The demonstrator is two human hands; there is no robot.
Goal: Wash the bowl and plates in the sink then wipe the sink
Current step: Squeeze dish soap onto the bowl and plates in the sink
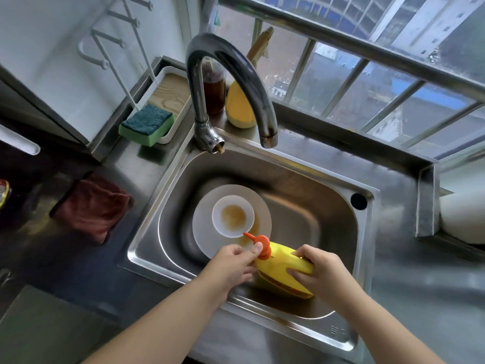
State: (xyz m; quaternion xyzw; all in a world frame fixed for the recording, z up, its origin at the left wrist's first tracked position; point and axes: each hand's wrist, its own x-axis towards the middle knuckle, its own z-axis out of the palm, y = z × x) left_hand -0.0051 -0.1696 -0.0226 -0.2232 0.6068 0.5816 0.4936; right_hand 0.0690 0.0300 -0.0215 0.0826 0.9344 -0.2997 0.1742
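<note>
At frame centre, the stained bowl sits on a plate: stiff, breakable, probably slick, so best gripped by the rims. Just below, the right hand wraps its fingers round a yellow bottle, and the left hand pinches its orange pump.

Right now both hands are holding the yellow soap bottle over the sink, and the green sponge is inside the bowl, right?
Not quite. The head view shows the green sponge in the white tray beside the faucet, not in the bowl. Both the left hand and right hand do hold the yellow soap bottle over the sink.
</note>
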